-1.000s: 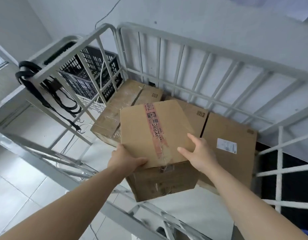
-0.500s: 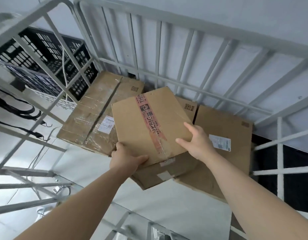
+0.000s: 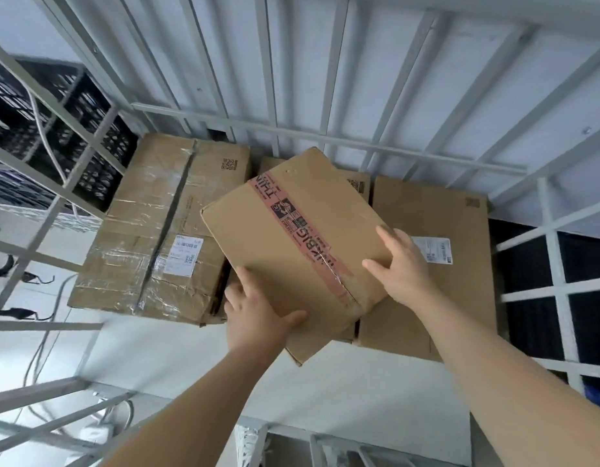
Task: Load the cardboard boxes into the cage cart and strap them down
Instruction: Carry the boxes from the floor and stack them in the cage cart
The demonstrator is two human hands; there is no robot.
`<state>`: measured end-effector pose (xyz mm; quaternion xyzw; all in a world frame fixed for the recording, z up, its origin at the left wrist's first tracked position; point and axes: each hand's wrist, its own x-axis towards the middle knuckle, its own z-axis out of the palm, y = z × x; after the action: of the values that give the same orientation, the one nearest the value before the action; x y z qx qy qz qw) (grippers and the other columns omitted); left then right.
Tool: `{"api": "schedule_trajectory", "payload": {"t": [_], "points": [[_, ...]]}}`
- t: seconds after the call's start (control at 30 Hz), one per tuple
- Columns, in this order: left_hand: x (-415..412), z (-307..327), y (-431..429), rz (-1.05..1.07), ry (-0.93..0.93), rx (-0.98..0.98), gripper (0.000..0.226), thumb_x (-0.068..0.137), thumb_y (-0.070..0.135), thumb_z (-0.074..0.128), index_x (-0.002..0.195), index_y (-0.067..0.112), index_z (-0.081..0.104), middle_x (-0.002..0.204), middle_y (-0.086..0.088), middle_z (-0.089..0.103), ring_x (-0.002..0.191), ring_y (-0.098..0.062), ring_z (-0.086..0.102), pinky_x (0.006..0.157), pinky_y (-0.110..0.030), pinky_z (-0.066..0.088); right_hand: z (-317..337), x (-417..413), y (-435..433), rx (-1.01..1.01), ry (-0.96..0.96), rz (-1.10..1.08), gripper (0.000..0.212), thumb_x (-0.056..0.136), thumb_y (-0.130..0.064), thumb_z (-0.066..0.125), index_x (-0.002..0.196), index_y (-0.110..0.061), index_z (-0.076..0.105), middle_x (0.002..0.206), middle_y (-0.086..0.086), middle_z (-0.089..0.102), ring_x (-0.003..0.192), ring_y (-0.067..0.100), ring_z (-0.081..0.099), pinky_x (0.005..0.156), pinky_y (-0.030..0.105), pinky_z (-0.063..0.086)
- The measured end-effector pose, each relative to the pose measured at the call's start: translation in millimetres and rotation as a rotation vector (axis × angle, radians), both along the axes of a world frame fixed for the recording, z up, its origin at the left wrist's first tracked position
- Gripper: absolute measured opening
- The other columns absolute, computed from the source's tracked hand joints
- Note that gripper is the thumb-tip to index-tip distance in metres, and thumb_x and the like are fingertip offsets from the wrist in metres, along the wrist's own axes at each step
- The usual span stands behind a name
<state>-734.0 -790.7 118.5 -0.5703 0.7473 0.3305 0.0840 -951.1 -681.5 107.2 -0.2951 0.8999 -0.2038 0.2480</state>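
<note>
I hold a cardboard box with red printed tape (image 3: 291, 237) between both hands, tilted, low inside the grey cage cart (image 3: 325, 143). My left hand (image 3: 258, 315) grips its near left corner; my right hand (image 3: 399, 267) presses on its right edge. Under and behind it lies a middle box (image 3: 357, 182), mostly hidden. A box wrapped in clear tape (image 3: 157, 237) lies at the left on the cart floor, and a plain box with a white label (image 3: 460, 264) lies at the right.
The cart's white floor (image 3: 224, 372) is bare in front of the boxes. Barred cart walls stand at the left (image 3: 39, 230), back and right (image 3: 557, 264). A black plastic crate (image 3: 56, 146) sits outside the left wall. Black straps (image 3: 19, 311) hang at the far left.
Both hands have carried the red-taped box down and deeper into the cart, closer to the boxes lying there. My view has dropped and moved nearer to the cart floor.
</note>
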Motion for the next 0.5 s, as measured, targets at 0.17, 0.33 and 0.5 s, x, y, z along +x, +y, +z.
{"api": "schedule_trajectory", "payload": {"t": [0.17, 0.33, 0.5], "points": [[-11, 6, -68, -0.340, -0.128, -0.234, 0.120, 0.070, 0.068, 0.067, 0.152, 0.021, -0.008, 0.158, -0.012, -0.002, 0.146, -0.031, 0.001, 0.118, -0.042, 0.012, 6, 56, 6, -0.008, -0.028, -0.395, 0.078, 0.080, -0.040, 0.069, 0.144, -0.021, 0.028, 0.147, 0.020, 0.019, 0.135, 0.036, 0.026, 0.107, 0.046, 0.033], [-36, 5, -134, -0.534, -0.113, -0.196, 0.121, 0.069, 0.069, 0.067, 0.152, 0.025, -0.009, 0.161, -0.004, -0.005, 0.147, -0.029, -0.002, 0.118, -0.048, 0.013, 7, 93, 12, -0.221, -0.344, -0.618, 0.100, 0.082, -0.033, 0.071, 0.151, -0.033, -0.001, 0.148, 0.002, 0.034, 0.131, 0.020, 0.040, 0.106, 0.038, 0.039], [-66, -4, -169, -0.577, -0.150, -0.139, 0.138, 0.053, 0.073, 0.075, 0.151, 0.031, -0.013, 0.160, -0.005, 0.004, 0.147, -0.029, 0.005, 0.119, -0.051, 0.013, 1, 102, 11, -0.274, -0.428, -0.640, 0.101, 0.083, -0.034, 0.070, 0.146, -0.047, -0.007, 0.143, -0.010, 0.044, 0.122, 0.011, 0.050, 0.100, 0.038, 0.046]]}}
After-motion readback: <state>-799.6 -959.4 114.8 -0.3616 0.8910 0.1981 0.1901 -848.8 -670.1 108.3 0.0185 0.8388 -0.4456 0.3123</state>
